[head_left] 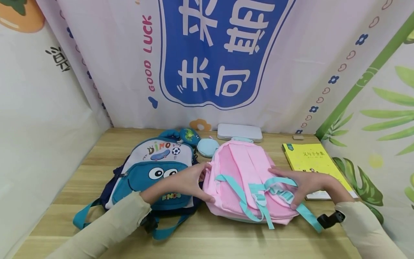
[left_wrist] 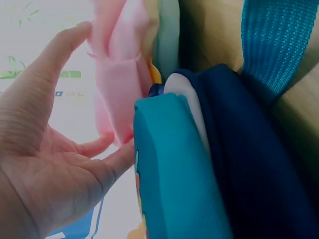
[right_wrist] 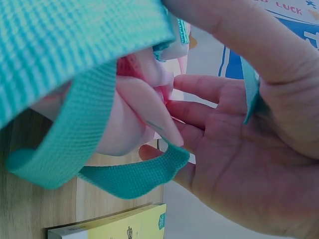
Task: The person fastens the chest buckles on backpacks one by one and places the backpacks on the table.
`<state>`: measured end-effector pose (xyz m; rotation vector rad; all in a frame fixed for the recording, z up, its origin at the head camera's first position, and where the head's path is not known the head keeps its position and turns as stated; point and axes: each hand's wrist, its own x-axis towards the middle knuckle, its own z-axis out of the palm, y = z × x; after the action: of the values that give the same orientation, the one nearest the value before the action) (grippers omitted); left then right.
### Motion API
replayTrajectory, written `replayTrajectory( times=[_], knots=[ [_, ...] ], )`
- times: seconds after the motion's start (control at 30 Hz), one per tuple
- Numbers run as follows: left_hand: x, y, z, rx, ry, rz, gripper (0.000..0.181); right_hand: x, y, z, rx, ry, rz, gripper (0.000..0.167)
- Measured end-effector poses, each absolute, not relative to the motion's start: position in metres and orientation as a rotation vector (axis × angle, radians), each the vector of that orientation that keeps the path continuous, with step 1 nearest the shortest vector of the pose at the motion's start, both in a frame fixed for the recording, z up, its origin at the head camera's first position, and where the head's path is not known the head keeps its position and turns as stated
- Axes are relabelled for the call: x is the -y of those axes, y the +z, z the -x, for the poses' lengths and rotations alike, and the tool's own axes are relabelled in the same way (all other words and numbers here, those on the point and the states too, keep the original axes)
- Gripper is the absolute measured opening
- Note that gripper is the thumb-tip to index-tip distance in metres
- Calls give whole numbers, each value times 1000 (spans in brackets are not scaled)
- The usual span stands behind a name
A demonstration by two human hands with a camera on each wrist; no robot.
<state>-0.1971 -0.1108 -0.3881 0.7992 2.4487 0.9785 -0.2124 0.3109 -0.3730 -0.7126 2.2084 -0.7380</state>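
Observation:
A pink backpack (head_left: 240, 172) with mint straps lies on the table, its strap side facing up. My left hand (head_left: 191, 181) holds its left side, thumb near the lower corner and fingers farther up; the left wrist view shows the pink fabric (left_wrist: 119, 84) between thumb and fingers of that hand (left_wrist: 60, 144). On the other side, my right hand (head_left: 302, 183) grips the bag's right edge by the mint straps, thumb low and fingers high. In the right wrist view, fingertips of the hand (right_wrist: 239, 124) touch pink fabric behind a mint strap (right_wrist: 89, 124).
Left of the pink bag lies a teal and navy backpack (head_left: 155, 180), close against my left hand. Behind are a round light-blue pouch (head_left: 208, 148) and a white case (head_left: 240, 132). A yellow book (head_left: 315, 162) lies at the right, with a small object (head_left: 298, 137) behind it.

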Motion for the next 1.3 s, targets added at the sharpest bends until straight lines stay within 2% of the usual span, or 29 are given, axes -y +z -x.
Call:
replayTrajectory(
  times=[0.77, 1.3],
  knots=[
    [84, -397, 190, -2524, 789, -678, 108, -313, -370, 220, -2226, -652, 611, 125],
    [85, -368, 193, -2644, 617, -705, 86, -306, -373, 220, -2235, -592, 530, 126]
  ],
)
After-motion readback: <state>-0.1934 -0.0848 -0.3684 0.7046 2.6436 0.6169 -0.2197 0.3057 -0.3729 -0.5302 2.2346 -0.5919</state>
